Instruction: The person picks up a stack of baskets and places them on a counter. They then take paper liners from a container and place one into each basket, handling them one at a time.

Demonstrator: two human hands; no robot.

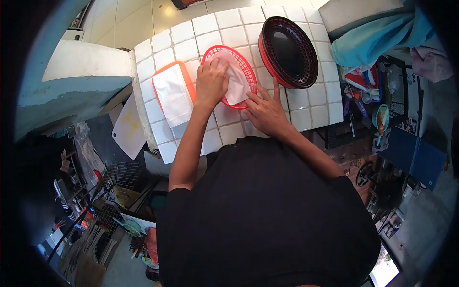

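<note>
A red oval plastic basket (247, 71) with a lattice rim sits on the tiled counter. Inside it lies a pale paper liner (235, 83), partly covered by my left hand (212, 81), whose fingers are apart and press down on the paper. My right hand (266, 109) is at the basket's near right rim, thumb and a finger pinching about the edge and another finger stretched away from me. To the left, a stack of white paper sheets (173, 93) rests on an orange tray or container (187, 79). Right of the basket stands a stack of black and red oval baskets (289, 50).
White square tiles cover the counter (306, 112). A low wall (88, 62) adjoins its left side. Teal cloth (377, 40) hangs at the right, above a crate of mixed items (366, 83). A white cutting board (130, 126) leans below the counter's left edge.
</note>
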